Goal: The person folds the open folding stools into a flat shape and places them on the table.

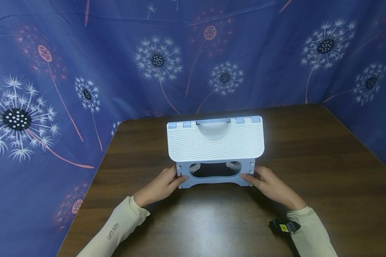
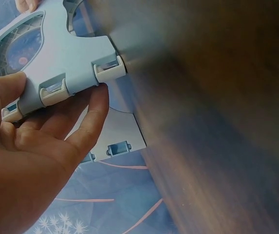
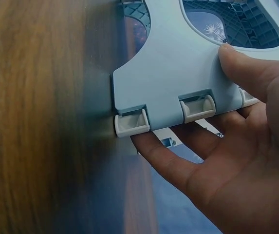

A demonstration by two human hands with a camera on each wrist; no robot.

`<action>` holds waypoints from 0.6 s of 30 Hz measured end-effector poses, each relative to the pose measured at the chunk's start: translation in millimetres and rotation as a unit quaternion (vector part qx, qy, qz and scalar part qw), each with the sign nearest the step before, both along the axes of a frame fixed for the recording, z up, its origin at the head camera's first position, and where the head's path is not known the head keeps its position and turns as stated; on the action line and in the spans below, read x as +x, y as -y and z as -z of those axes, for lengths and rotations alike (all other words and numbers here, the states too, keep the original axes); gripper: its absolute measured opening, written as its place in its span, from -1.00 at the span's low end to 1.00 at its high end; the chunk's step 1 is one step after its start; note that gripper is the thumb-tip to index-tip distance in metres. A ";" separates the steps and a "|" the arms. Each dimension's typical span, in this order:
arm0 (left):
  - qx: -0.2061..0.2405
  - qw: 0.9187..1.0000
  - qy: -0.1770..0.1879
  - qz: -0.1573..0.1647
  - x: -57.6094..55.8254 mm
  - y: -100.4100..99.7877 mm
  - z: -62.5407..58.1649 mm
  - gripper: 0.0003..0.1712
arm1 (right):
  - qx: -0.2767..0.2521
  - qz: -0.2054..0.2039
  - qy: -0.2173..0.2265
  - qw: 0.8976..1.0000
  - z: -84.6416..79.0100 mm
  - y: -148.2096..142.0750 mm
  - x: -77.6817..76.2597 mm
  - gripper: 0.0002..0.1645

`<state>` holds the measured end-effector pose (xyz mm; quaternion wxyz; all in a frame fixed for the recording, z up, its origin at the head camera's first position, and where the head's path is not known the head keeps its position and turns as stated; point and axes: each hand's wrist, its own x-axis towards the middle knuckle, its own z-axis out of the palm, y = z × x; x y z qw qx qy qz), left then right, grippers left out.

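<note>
A folding step stool with a white textured top stands on the table, its near pale-blue leg panel facing me. One half of the top shows, with a half-round handle recess and blue hinge tabs along its far edge. My left hand grips the leg panel's left side, thumb on the front face and fingers behind the hinged edge. On the right side my right hand holds it likewise, its thumb near the oval cutout. Behind the near panel, another white panel shows in the left wrist view.
The dark wooden table extends around the stool. A blue curtain with dandelion prints hangs behind and at both sides. A black strap with a yellow label is at my right wrist.
</note>
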<state>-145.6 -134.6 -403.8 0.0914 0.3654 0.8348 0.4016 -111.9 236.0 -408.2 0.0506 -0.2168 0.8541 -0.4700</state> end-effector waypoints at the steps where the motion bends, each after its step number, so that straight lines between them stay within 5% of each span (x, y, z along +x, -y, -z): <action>1: 0.000 1.000 0.000 -0.001 -0.2 -0.1 0.4 -0.18 | 0.000 0.000 0.000 1.000 0.0 -0.1 0.1 -0.35; 18: -0.002 1.000 0.009 -0.005 0.6 0.3 2.3 -0.22 | 0.006 0.009 0.003 1.000 0.9 -1.1 0.9 -0.34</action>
